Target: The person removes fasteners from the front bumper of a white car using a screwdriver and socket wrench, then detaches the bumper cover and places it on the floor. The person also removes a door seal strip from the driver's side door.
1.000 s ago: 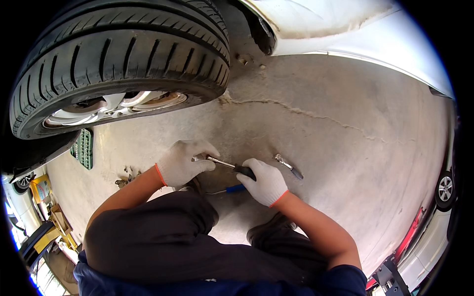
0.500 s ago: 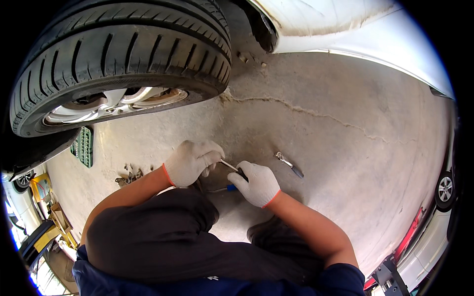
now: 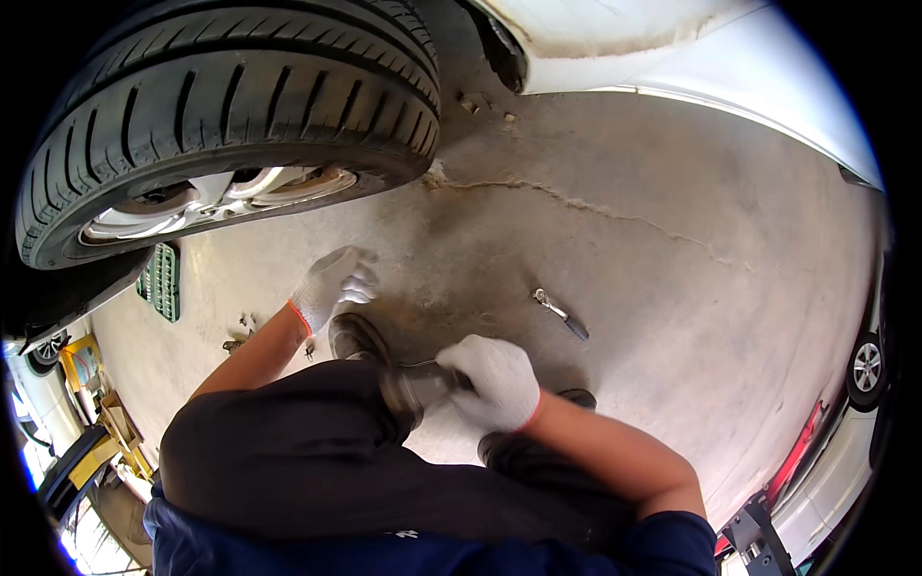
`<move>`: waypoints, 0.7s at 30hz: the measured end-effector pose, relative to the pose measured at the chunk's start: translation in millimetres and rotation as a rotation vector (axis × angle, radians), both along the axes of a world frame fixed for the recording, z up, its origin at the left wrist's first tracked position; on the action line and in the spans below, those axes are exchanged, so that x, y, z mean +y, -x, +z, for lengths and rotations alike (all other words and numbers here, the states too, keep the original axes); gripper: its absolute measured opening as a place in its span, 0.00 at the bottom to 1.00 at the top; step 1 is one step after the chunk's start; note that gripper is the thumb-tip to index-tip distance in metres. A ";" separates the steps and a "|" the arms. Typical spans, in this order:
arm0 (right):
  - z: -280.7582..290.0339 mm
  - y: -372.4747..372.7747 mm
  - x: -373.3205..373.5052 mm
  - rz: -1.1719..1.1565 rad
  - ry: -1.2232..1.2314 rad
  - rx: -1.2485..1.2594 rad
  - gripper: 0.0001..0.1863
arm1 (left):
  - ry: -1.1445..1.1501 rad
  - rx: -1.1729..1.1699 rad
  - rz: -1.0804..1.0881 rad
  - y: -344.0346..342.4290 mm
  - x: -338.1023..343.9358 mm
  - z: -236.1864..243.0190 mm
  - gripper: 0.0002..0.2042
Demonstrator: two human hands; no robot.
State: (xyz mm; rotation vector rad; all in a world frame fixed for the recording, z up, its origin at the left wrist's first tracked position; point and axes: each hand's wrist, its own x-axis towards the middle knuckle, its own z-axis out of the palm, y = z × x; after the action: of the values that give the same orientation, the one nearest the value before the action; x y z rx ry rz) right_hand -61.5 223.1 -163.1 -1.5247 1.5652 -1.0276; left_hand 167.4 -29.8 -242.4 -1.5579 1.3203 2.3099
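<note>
Okay, what's hard to make out here?

Mostly the slim black-handled metal tool [image 3: 462, 380]: it's half covered by the white-gloved right hand [image 3: 497, 379], fingers curled around the handle, shaft lost in blur. The white-gloved left hand [image 3: 336, 278] is blurred too; its fingers are loosely bent, but whether anything's pinched can't be told.

Anything changed?

Yeah, half a second ago both hands were kept close along the tool; now they've been drawn well apart.

And the floor?

Cracked grey concrete floor [image 3: 672, 178], silver dark-gripped ratchet [image 3: 560, 313] left lying; black treaded tyre [image 3: 240, 106] cut off up top.
</note>
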 end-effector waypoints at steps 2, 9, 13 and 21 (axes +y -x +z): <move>-68.8 22.9 -1.6 0.098 -0.244 0.092 0.12 | 0.053 -0.139 -0.028 -7.8 -9.4 -14.6 0.20; -11.2 -9.4 0.5 0.095 -0.094 0.211 0.12 | 0.243 -0.161 -0.209 -0.2 1.1 3.4 0.14; -69.6 7.2 -7.5 -0.150 -0.934 0.345 0.13 | 0.191 -0.114 -0.207 2.9 9.9 -20.4 0.14; -104.3 10.5 9.0 -0.125 -0.737 0.438 0.14 | 0.528 0.027 -0.608 -4.7 18.3 -42.1 0.12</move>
State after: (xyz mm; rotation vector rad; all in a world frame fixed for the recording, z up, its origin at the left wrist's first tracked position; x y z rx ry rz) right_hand -72.0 232.2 -267.4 -1.1656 2.0496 -0.1049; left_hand 172.1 -11.6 -284.5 -0.9848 2.1589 1.6921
